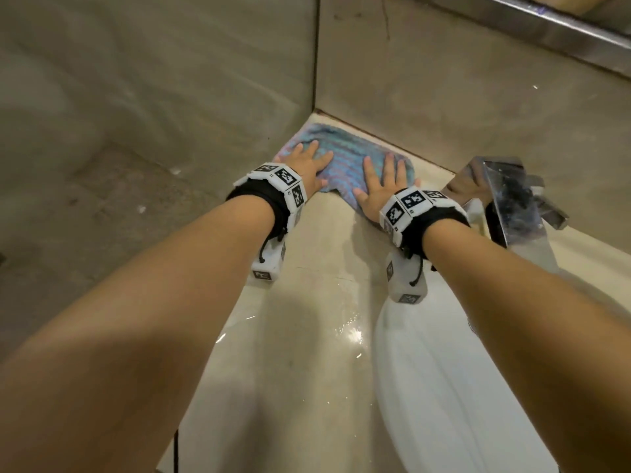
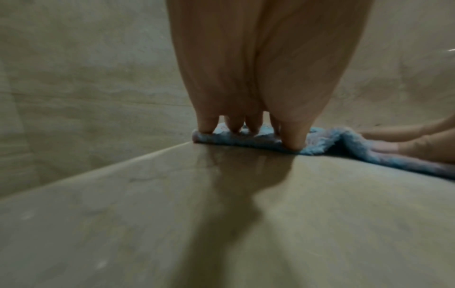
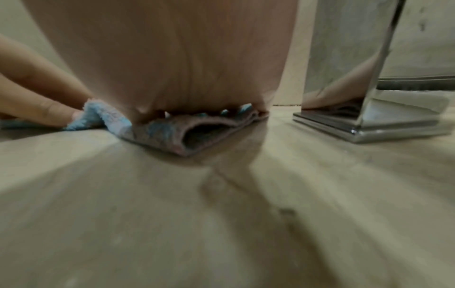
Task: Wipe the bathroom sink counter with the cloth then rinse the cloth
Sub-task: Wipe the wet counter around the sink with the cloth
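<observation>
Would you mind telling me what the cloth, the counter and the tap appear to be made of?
Cloth: soft, fluffy pile in blue and pink, probably microfibre or terry.
Counter: beige with faint veining and a glossy, wet sheen, likely polished marble or a stone-look slab.
Tap: mirror-bright, reflecting the right hand, so probably chromed or polished metal.

Walls (image 1: 409, 97) box the corner, faucet (image 1: 505, 192) blocks right; near counter (image 1: 307, 336) lies free.

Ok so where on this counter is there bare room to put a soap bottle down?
Bare counter runs from the cloth toward you, bordered by the counter's left edge and the white sink on the right, though it looks wet. The back corner is crowded: left hand and right hand press the cloth flat, with the chrome faucet close beside.
</observation>
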The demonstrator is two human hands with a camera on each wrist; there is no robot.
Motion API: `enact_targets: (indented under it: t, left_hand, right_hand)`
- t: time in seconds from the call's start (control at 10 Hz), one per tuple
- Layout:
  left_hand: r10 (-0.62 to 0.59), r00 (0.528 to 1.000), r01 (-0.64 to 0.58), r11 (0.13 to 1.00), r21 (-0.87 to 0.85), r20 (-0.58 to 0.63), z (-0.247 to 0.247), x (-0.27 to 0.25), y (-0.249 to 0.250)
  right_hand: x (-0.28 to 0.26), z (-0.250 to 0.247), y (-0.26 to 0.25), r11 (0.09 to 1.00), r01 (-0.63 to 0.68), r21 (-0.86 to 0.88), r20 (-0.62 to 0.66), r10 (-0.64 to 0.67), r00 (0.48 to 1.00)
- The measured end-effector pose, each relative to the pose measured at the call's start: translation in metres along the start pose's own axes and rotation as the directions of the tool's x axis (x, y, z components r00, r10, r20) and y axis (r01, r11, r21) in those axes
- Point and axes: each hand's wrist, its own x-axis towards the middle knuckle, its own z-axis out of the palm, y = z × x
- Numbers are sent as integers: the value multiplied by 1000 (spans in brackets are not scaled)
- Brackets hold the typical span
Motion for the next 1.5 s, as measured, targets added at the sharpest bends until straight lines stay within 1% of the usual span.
enact_targets:
  t: [0.2, 0.3, 0.5, 0.8, 1.0, 1.2, 1.5]
  left_hand:
    - [-54, 999, 54, 998, -8, -2, 29, -34, -10]
    - [-98, 995, 98, 994, -53, 1, 44, -60, -11]
    - [-174, 984, 176, 974, -141, 25, 66, -115, -12]
    - [-279, 960, 275, 933, -233, 18, 105, -194, -11]
    - [-330, 944, 318, 909, -269, 2, 126, -236, -11]
    - [-366, 931, 351, 891, -287, 2, 143, -262, -10]
    - [-423, 906, 396, 864, -310, -23, 162, -284, -3]
  right_hand:
    - [-25, 14, -8, 996, 76, -40, 33, -75, 997]
    - [-42, 24, -14, 993, 113, -43, 22, -112, 993]
    - [-80, 42, -30, 979, 191, -78, 57, -187, 981]
    - [-130, 71, -49, 937, 319, -142, 77, -311, 947]
    - [-158, 86, -61, 910, 377, -173, 92, -366, 926]
    - [-176, 99, -67, 886, 418, -198, 94, -408, 908]
    - [-193, 109, -70, 857, 462, -228, 92, -453, 887]
